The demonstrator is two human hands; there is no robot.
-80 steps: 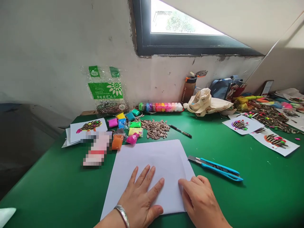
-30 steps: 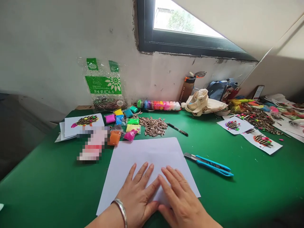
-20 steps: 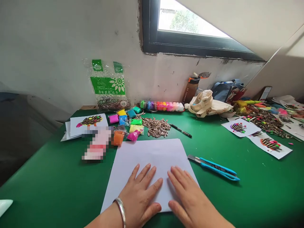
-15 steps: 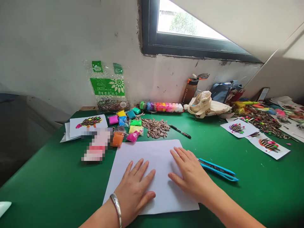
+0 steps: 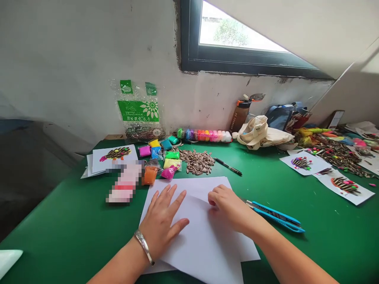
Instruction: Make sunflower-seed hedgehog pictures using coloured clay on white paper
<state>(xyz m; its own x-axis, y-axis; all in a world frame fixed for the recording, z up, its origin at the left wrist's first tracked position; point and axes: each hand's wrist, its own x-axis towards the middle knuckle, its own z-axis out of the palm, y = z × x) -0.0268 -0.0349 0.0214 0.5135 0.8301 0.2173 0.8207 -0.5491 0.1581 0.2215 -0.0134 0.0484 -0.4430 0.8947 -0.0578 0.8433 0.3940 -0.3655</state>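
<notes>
White paper sheets (image 5: 204, 240) lie in front of me on the green table; the top one is turned askew over another sheet whose corners stick out beneath it. My left hand (image 5: 163, 221), with a silver bangle at the wrist, rests flat on the left part of the paper, fingers spread. Over the upper right part, my right hand (image 5: 229, 205) has its fingers curled together at the top sheet, and that sheet bulges slightly by them. Blue-handled scissors or cutter (image 5: 276, 217) lie just right of my right hand.
Behind the paper are coloured clay packets (image 5: 149, 174), a heap of sunflower seeds (image 5: 199, 161) and a black pen (image 5: 227, 166). Seed pictures (image 5: 302, 163) lie at the right, another (image 5: 115, 157) at the left. A bottle (image 5: 240, 115) and cloth bag (image 5: 257, 132) stand near the wall.
My right hand has gone from spread flat to curled fingers. The top sheet has turned and slid toward me, uncovering another sheet beneath. My left hand has shifted slightly left.
</notes>
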